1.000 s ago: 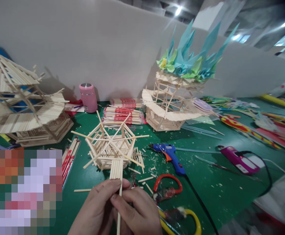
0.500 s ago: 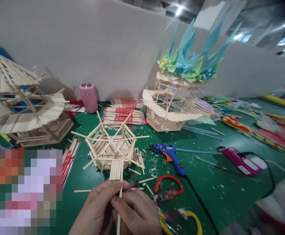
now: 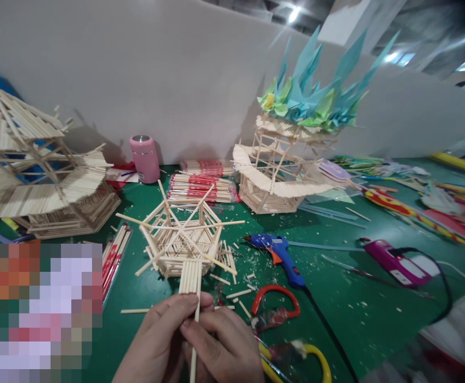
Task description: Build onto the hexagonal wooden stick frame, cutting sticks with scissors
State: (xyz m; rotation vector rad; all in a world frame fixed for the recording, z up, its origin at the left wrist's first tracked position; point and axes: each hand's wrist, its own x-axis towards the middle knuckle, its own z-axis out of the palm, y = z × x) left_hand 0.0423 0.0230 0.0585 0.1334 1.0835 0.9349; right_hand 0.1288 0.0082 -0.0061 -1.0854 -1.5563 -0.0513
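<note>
At the bottom middle my left hand (image 3: 158,338) is closed, its fingertips pinching a long thin wooden stick (image 3: 196,340) at the lower end of a row of short sticks (image 3: 188,277). My right hand (image 3: 224,346) is closed beside it, with the thumb on the same long stick further down. That stick lies along the right side of the row, pointing away from me. The row rests at the front edge of a six-sided wooden stick frame (image 3: 164,266) with sticks radiating from its centre. The undersides of both hands are hidden.
A blue glue gun (image 3: 270,244) lies right of the frame, its cord trailing forward. Near my right hand are scissors with red handles (image 3: 294,300) and yellow handles (image 3: 326,361). Stick pavilions stand left (image 3: 68,207) and right (image 3: 270,199). A pink flask (image 3: 145,162) stands behind.
The view has shifted very slightly. Both hands, the long stick and the frame hold the same positions.
</note>
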